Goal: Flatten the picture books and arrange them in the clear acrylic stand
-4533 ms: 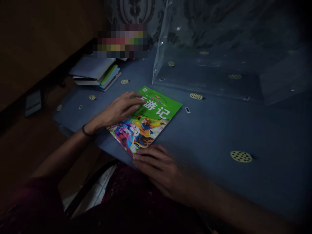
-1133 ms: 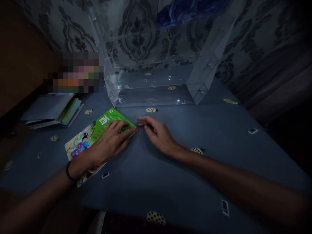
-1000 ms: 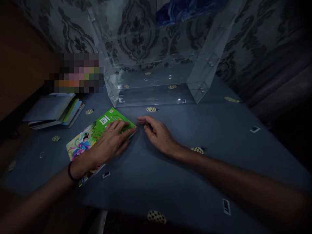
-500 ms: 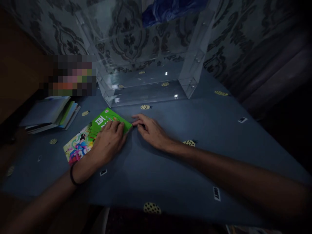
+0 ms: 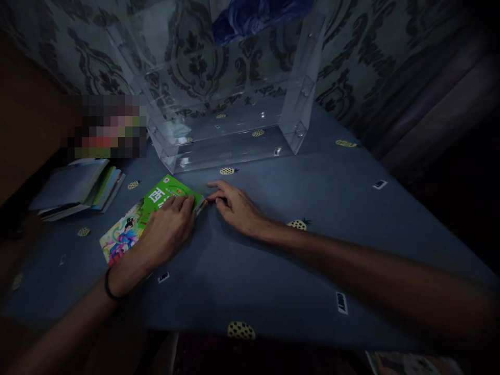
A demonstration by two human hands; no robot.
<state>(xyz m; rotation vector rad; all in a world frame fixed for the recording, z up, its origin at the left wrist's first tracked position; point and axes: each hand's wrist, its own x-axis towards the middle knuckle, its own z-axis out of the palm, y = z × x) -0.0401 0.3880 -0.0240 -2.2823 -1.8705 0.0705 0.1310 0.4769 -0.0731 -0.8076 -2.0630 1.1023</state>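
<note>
A green picture book (image 5: 176, 183) with white characters and a colourful drawn figure lies slanted on the blue tablecloth. My left hand (image 5: 170, 224) is closed over its near long edge, the bent fingers on the cover and the thumb hidden. At the book's right corner a bit of page edges shows. My right hand (image 5: 240, 208) rests on the cloth just right of that corner, index finger stretched out and the other fingers loosely bent. Its fingertips are at the corner; whether they touch it I cannot tell. Nothing shows in this hand.
Behind the book stands a clear acrylic rack (image 5: 234, 156) against the patterned wall covering. A pile of thin books (image 5: 78, 187) lies at the left, with a blurred-out patch behind it. Something blue (image 5: 261, 18) is high in the rack. The tablecloth (image 5: 250, 281) has pineapple prints.
The view has shifted a little. The green cover has slid slightly left from its right corner, where page edges now show. My right hand keeps almost the same pose.
</note>
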